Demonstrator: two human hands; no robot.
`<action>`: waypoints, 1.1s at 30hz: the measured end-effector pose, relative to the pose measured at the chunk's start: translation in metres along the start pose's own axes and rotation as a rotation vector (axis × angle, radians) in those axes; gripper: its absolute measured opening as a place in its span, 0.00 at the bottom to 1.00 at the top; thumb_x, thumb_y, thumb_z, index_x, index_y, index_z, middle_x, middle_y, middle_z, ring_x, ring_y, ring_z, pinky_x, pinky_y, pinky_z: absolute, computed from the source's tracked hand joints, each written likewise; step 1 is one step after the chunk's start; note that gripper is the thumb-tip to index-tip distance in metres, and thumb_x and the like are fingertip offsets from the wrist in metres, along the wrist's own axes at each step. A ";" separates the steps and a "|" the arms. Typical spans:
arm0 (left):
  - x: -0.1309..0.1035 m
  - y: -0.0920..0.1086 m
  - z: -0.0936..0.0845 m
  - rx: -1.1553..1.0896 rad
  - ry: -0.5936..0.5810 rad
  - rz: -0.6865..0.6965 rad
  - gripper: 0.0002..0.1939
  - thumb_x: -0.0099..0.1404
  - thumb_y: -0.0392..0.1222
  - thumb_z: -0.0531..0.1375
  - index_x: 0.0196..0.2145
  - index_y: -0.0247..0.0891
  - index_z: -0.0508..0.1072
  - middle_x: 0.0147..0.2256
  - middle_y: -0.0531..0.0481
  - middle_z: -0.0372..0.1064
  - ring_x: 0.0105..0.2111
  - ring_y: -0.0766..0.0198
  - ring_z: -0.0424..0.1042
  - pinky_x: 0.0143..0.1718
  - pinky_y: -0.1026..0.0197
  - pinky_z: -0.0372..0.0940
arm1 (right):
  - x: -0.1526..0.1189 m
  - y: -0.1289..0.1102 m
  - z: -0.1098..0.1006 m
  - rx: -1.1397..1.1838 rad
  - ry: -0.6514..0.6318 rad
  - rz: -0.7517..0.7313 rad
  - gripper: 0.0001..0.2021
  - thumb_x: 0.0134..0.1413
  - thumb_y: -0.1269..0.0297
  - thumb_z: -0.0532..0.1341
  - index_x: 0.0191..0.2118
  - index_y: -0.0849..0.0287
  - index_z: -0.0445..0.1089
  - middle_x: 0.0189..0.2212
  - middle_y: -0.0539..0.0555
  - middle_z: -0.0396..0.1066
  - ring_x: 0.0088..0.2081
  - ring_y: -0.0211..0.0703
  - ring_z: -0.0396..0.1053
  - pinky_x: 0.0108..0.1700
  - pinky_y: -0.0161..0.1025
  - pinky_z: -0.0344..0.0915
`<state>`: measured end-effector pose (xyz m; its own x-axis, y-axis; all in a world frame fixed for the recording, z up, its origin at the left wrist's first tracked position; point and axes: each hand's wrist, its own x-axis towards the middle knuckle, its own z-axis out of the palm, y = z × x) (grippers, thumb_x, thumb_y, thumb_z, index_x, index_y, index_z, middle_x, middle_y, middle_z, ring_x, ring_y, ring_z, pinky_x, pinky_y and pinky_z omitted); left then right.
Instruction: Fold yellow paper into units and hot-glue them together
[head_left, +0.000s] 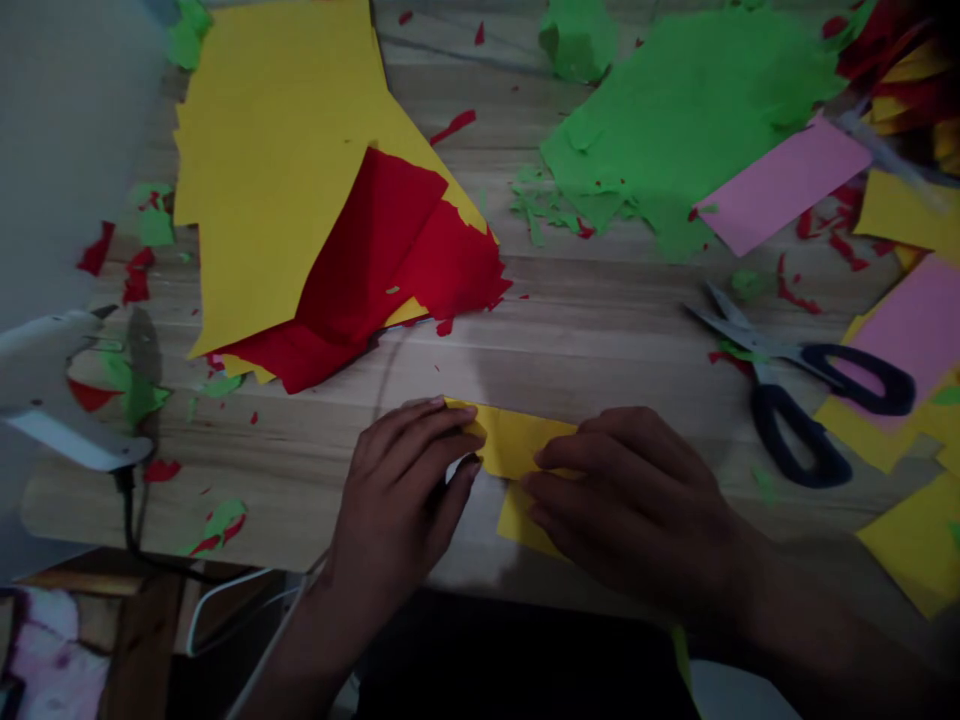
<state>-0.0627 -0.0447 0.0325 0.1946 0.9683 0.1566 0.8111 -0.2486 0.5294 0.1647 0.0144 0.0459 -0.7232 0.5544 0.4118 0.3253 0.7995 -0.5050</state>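
Note:
A folded strip of yellow paper (517, 440) lies between my two hands near the table's front edge. My left hand (412, 475) pinches its left end between thumb and fingers. At the right end, my right hand (622, 490) has its fingers closed on the same paper. Another yellow piece (525, 522) shows beneath, partly covered by my right hand. Open scissors with dark blue handles (795, 375) rest on the table to the right of my right hand.
Large yellow sheets (277, 150) with torn red paper (367, 260) lie at the upper left. Green paper (690, 110) and a pink rectangle (787, 185) are at the upper right. A white corded tool (75, 440) sits at the left edge. Scraps are scattered around.

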 end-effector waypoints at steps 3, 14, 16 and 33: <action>0.000 0.002 0.003 0.067 0.064 -0.031 0.15 0.64 0.37 0.64 0.49 0.46 0.72 0.46 0.48 0.75 0.50 0.53 0.70 0.53 0.47 0.63 | 0.000 0.004 0.005 0.039 -0.114 0.026 0.07 0.62 0.66 0.63 0.45 0.61 0.71 0.41 0.57 0.73 0.43 0.46 0.67 0.47 0.43 0.68; 0.010 0.005 0.005 0.078 0.056 -0.042 0.10 0.65 0.40 0.65 0.44 0.46 0.75 0.49 0.52 0.77 0.52 0.53 0.69 0.54 0.46 0.60 | 0.004 0.012 0.016 -0.068 -0.144 0.139 0.08 0.64 0.64 0.61 0.46 0.61 0.72 0.47 0.58 0.73 0.46 0.50 0.69 0.48 0.48 0.67; 0.012 0.005 0.006 0.061 0.076 -0.039 0.06 0.65 0.39 0.65 0.41 0.46 0.77 0.47 0.51 0.77 0.50 0.53 0.69 0.53 0.46 0.61 | 0.005 0.013 0.017 -0.049 -0.116 0.145 0.06 0.64 0.66 0.61 0.44 0.61 0.72 0.46 0.57 0.74 0.44 0.48 0.69 0.47 0.47 0.66; 0.008 0.006 0.005 0.025 0.100 -0.024 0.17 0.62 0.34 0.66 0.49 0.42 0.72 0.53 0.47 0.73 0.56 0.51 0.68 0.58 0.44 0.61 | 0.002 0.016 0.016 -0.110 -0.172 0.099 0.14 0.67 0.69 0.56 0.53 0.53 0.73 0.42 0.57 0.69 0.41 0.47 0.63 0.42 0.46 0.59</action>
<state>-0.0536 -0.0385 0.0331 0.1198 0.9665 0.2271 0.8287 -0.2233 0.5133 0.1588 0.0250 0.0264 -0.7743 0.5917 0.2244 0.4577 0.7685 -0.4471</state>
